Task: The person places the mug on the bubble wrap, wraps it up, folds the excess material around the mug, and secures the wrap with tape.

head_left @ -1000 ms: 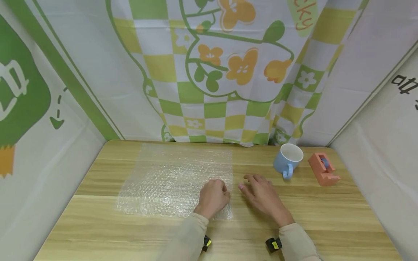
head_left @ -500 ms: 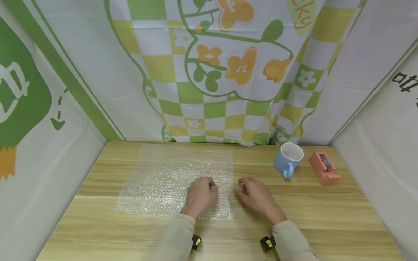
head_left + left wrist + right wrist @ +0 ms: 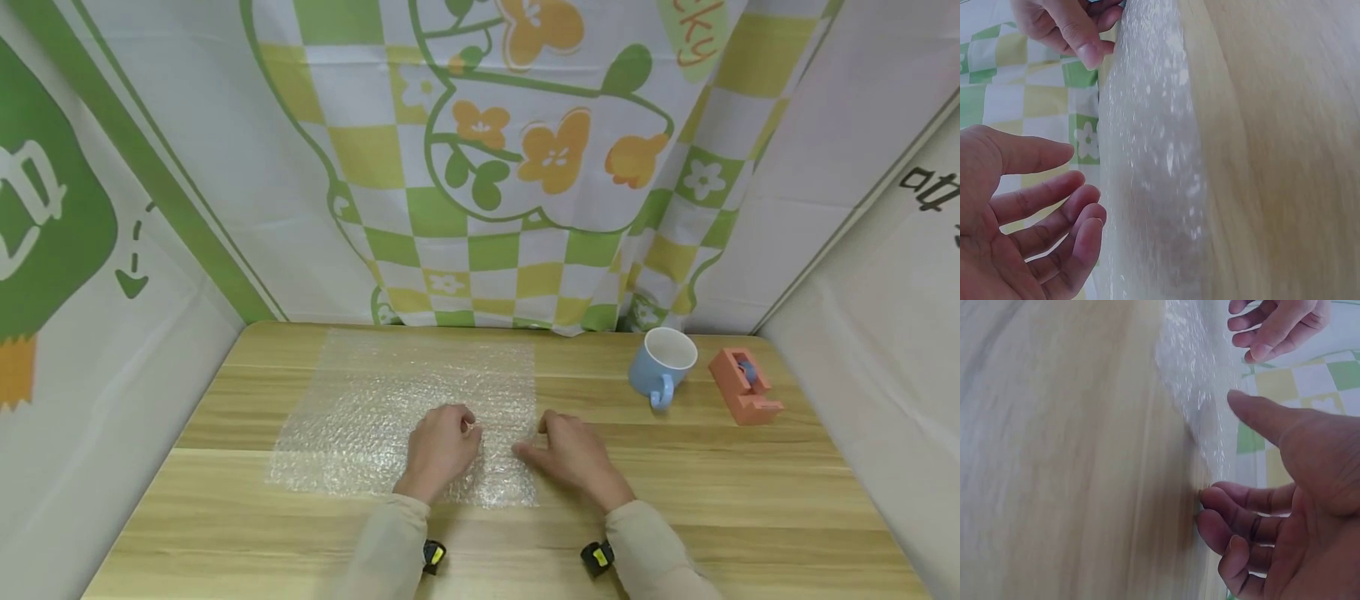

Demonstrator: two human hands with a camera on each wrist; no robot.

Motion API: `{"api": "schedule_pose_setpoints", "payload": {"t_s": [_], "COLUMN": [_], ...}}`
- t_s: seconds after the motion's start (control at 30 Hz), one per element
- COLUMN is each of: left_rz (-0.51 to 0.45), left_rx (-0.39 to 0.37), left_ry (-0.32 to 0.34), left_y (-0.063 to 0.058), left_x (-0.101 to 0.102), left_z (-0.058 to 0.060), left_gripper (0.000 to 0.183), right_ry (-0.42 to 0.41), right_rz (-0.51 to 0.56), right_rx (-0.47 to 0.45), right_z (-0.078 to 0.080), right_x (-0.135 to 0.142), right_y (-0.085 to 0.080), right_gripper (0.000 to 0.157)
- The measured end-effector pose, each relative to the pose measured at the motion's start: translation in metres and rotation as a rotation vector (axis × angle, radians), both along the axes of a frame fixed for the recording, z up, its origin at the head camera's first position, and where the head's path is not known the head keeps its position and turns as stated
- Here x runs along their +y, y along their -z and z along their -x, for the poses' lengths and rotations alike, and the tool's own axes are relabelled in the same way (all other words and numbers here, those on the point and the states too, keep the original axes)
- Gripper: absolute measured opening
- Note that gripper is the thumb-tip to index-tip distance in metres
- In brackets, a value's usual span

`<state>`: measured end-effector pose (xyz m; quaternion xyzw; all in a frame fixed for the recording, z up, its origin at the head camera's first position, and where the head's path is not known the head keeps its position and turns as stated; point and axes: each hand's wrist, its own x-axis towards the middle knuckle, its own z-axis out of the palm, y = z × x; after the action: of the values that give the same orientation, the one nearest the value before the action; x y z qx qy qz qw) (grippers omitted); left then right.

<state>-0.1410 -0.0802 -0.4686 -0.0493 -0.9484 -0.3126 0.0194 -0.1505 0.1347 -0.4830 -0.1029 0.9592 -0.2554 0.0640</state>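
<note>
A clear sheet of bubble wrap (image 3: 360,417) lies flat on the wooden table (image 3: 247,542). Over its right half is my left hand (image 3: 441,446), fingers loosely bent and thumb apart from them; in the left wrist view nothing sits in that hand's grasp. My right hand (image 3: 573,458) is at the sheet's right edge, its thumb reaching over the plastic. The right wrist view shows the right fingers (image 3: 1213,531) half bent with the fingertips low by the tabletop, and the thumb spread away, nothing held between them.
A light blue mug (image 3: 651,371) stands at the back right, handle toward me. To its right sits a coral tape dispenser (image 3: 738,392) with a blue roll. A green-and-white patterned curtain (image 3: 495,250) hangs behind the table's back edge.
Both hands have shifted left: the left one further over the bubble wrap, the right one up to its right edge. The sheet, mug and tape dispenser stay where they were.
</note>
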Motion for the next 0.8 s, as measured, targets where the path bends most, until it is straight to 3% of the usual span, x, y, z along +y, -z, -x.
{"api": "schedule_pose_setpoints", "payload": {"t_s": [0.4,0.8], "left_rz": [-0.013,0.008], "left_rx": [-0.005,0.028], "left_ry": [-0.023,-0.073], "left_y": [-0.001,0.001], "left_x": [-0.023,-0.045], "left_z": [-0.004,-0.011], "left_gripper": [0.024,0.028], "right_ry": [0.094,0.095], "right_rz": [0.026,0.058], "right_rx": [-0.064,-0.071], "right_z": [0.001,-0.002], "right_x": [-0.018,-0.009], "right_y": [0.001,-0.003], "right_gripper": [0.035,0.021]}}
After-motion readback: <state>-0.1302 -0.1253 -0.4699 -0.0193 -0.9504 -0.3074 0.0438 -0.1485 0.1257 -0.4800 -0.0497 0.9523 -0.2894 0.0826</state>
